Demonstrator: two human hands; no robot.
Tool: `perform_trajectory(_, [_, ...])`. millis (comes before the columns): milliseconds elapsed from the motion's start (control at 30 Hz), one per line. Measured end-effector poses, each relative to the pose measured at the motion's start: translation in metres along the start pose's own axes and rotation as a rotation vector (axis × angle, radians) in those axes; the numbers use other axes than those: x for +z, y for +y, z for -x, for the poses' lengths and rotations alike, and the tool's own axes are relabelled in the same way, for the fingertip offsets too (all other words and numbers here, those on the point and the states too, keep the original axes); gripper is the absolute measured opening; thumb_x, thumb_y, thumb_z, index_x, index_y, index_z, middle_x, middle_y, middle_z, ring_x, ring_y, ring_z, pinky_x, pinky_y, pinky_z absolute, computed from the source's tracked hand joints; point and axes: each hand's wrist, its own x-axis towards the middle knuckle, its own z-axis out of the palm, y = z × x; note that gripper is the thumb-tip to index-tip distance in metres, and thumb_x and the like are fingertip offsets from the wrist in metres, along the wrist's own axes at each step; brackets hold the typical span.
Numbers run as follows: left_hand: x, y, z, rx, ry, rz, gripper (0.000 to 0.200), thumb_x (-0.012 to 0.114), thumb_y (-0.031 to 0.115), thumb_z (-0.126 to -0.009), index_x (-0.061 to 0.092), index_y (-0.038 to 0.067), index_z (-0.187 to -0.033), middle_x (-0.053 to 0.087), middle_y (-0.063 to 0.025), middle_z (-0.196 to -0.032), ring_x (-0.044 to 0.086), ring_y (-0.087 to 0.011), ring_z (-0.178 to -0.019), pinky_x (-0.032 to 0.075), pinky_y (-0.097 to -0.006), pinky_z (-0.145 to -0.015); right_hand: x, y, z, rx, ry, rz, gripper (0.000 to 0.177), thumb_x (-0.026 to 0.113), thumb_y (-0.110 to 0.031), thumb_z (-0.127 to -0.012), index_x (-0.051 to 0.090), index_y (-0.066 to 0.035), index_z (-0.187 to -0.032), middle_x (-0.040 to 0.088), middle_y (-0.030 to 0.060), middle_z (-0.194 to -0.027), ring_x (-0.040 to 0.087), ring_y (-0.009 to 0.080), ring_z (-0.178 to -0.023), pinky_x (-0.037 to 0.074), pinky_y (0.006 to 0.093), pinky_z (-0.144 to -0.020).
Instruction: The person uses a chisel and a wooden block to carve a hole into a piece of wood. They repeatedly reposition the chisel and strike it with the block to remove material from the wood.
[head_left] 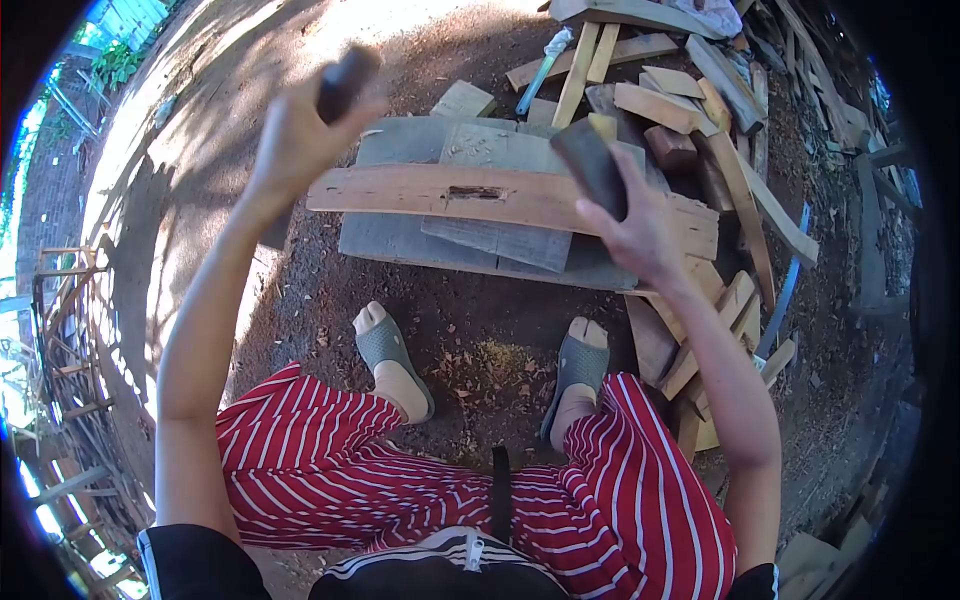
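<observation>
My left hand [298, 140] is raised at the upper left, its fingers around a dark rounded block [347, 82]. In my right hand [645, 228] is a flatter dark block [592, 168], held over the right part of a long, slightly curved wooden piece [400, 188]. That piece lies across a low plank bench [385, 240] and has a rough rectangular slot [478, 193] near its middle. Wood shavings [470, 150] are scattered on the boards behind it. My left hand is off to the left of the bench, apart from the wooden piece.
Cut wood offcuts [660, 105] are heaped at the right and behind the bench. A brush with a light blue handle [545, 70] leans among them. A blue strip [790, 290] lies farther right. My sandalled feet [385, 350] stand on the dirt ground before the bench.
</observation>
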Motion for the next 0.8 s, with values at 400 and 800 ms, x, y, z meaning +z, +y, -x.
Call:
perform_trajectory(400, [0.044,0.081,-0.017,0.117,0.575,1.16,0.022,0.072,0.017,-0.091,0.053,0.01,-0.084,0.05,0.0015,-0.062,0.05,-0.0082,-0.049,0.041,-0.026,-0.045,0.025,-0.005,0.002,0.072,-0.168,0.286,0.071,0.067,-0.042,-0.082,0.04,-0.011,-0.14,0.068,0.0214,-0.109,0.067,0.0399,-0.097,0.052,0.0501,-0.082])
perform_trajectory(800, [0.083,0.078,-0.01,0.019,0.622,1.079,0.025,0.071,0.014,-0.092,0.049,0.007,-0.083,0.05,-0.0008,-0.059,0.048,-0.0089,-0.046,0.04,-0.0275,-0.047,0.027,-0.003,0.004,0.072,-0.146,0.25,0.071,0.068,-0.04,-0.081,0.041,-0.011,-0.14,0.065,0.0196,-0.12,0.065,0.0393,-0.103,0.053,0.0492,-0.085])
